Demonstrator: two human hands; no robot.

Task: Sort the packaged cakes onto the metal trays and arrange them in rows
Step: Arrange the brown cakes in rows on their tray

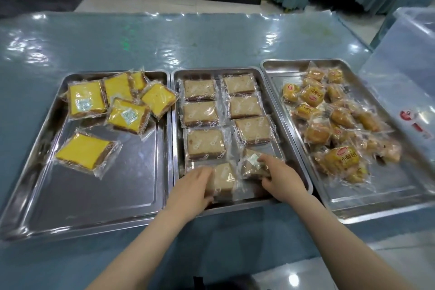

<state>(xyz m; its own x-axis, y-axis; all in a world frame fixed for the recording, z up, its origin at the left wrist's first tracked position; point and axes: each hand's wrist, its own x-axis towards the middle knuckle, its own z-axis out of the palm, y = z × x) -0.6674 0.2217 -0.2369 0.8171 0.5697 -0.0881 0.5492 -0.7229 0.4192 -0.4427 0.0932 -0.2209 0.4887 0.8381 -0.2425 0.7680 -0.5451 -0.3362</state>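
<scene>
Nearby, yellow cakes (113,106) crowd the left tray (94,205).

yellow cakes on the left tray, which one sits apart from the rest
The yellow cake nearest the person, lying alone and turned at an angle on the left tray. The other five crowd together at the tray's far end.

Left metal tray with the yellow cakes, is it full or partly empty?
Partly empty: six yellow packaged cakes crowd the left metal tray's far half; its near half is bare.
</scene>
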